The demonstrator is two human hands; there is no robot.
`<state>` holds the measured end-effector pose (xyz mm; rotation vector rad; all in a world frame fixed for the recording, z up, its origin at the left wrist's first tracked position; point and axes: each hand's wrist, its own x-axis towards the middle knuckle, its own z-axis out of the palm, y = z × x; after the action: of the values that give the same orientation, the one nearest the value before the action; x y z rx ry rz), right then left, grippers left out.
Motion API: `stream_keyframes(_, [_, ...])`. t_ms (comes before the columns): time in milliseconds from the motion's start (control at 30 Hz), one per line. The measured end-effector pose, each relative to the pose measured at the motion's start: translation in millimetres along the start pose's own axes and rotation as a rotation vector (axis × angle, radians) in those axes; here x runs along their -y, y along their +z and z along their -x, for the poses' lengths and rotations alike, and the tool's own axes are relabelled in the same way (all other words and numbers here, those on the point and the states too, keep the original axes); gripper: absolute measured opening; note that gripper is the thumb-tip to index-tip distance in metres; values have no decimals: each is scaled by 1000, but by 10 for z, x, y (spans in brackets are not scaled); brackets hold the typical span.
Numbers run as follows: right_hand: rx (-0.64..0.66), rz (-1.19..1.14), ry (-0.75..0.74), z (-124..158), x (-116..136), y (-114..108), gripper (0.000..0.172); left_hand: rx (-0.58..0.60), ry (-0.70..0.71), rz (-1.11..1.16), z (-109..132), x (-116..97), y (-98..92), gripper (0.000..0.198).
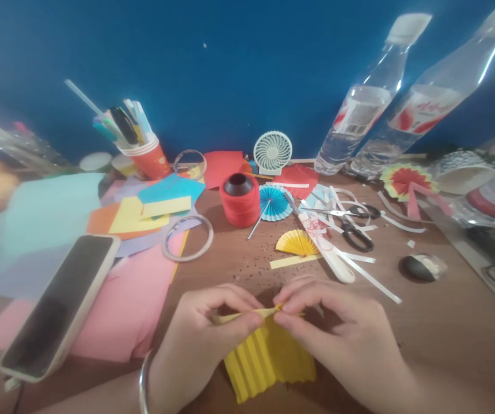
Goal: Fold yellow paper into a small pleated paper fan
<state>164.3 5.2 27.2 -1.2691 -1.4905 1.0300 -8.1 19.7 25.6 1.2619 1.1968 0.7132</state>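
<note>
A yellow sheet of pleated paper point(269, 362) hangs down between my two hands at the front of the table. My left hand point(213, 333) pinches its top edge, thumb below and fingers above. Close beside it, my right hand point(338, 328) grips the same edge with thumb and fingertips, where a narrow fold shows. The lower part of the sheet has accordion creases. Just beyond my hands lie a small yellow paper fan point(297, 243) and a pale yellow strip point(294, 261).
Coloured paper point(130, 310) and a phone point(61, 305) lie left. A red thread spool point(239, 201), blue paper rosette point(274, 202) and small electric fan point(272, 151) stand behind. Scissors point(355, 236), a craft knife point(327, 250), a mouse point(420, 268) and two bottles point(360, 115) occupy the right.
</note>
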Motion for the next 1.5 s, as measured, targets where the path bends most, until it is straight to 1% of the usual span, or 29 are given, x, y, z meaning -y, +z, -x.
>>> stream_keyframes(67, [-27,6,21,4,14,6,9,-45,21,-35,10,-14,15,12])
stream_keyframes(133, [-30,-6,88,10,25,9,10,-79,34,-63,31,-24,28,12])
stream_keyframes(233, [0,-56,218,20,36,21,10,-112,31,-82,71,-31,43,15])
stream_keyframes(300, [18,-110,272,23,41,35,11,-119,25,-72,95,-30,51,15])
stream_keyframes(467, [26,-219,294,20,44,56,13,-115,9,-32,125,-25,58,16])
stream_keyframes(567, [46,-224,322,18,39,42,13,-77,-12,-5,132,-19,49,16])
stream_keyframes(700, [94,-265,405,17,45,21,16,-35,-38,1,141,-5,34,17])
stream_keyframes(800, [84,-334,460,17,50,19,18,-23,-54,21,143,10,29,17])
stream_keyframes(933, [64,-405,473,18,36,25,18,8,-61,89,137,37,28,18])
stream_keyframes(1167, [61,-430,458,18,30,30,17,36,-73,169,148,30,31,19])
stream_keyframes(1233, [62,-442,451,19,27,26,17,52,-81,156,150,13,30,20])
stream_keyframes(1300, [79,-427,453,15,19,13,15,41,-85,126,144,3,23,21])
stream_keyframes(1400, [102,-362,470,-8,12,-14,9,14,-46,44,123,8,4,20])
stream_keyframes(1500, [103,-299,474,-34,18,-33,6,24,-3,-28,108,29,-15,17])
